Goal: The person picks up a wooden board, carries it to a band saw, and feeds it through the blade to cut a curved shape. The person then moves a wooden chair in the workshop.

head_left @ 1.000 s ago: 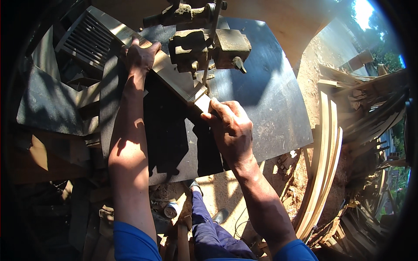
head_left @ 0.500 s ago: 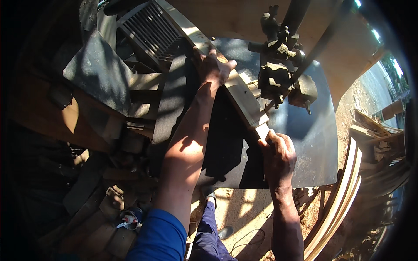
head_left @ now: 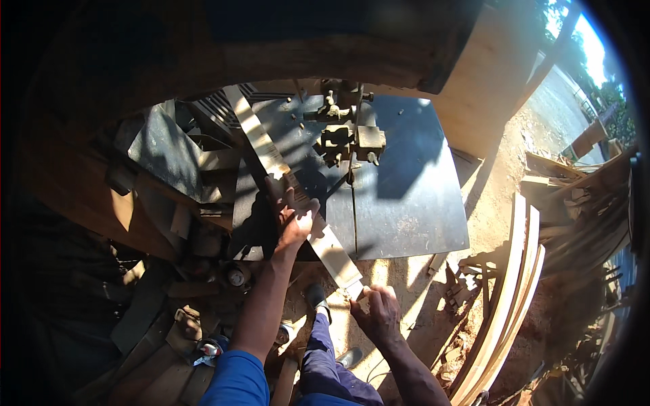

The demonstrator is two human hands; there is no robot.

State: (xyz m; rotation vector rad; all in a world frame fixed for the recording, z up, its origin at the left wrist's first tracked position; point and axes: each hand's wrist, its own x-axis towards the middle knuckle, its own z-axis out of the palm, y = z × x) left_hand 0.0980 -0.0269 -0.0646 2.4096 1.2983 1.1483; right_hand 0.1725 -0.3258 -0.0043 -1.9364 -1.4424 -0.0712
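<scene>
A long wooden board (head_left: 333,256) lies slantwise over the left part of a dark metal saw table (head_left: 413,216). Its near end, cut down to a narrow tongue, juts past the table's front edge. My left hand (head_left: 295,220) wraps around the board near its middle, thumb on top. At the tongue end, my right hand (head_left: 379,312) pinches the wood between thumb and fingers. To the right of the board stands what looks like a bandsaw's blade guide (head_left: 352,139), apart from the wood. A thin slot runs from there to the table's front edge.
Small wood offcuts (head_left: 301,126) lie on the table behind the board. A slatted wooden panel (head_left: 213,111) is at the back left. Long curved wood strips (head_left: 504,318) lean at the right, near a scrap pile (head_left: 575,166). A dark beam (head_left: 284,61) crosses above.
The board has come back toward me and away from the blade guide, so its tongue end overhangs the front edge. Both hands moved with it, and the view has shifted.
</scene>
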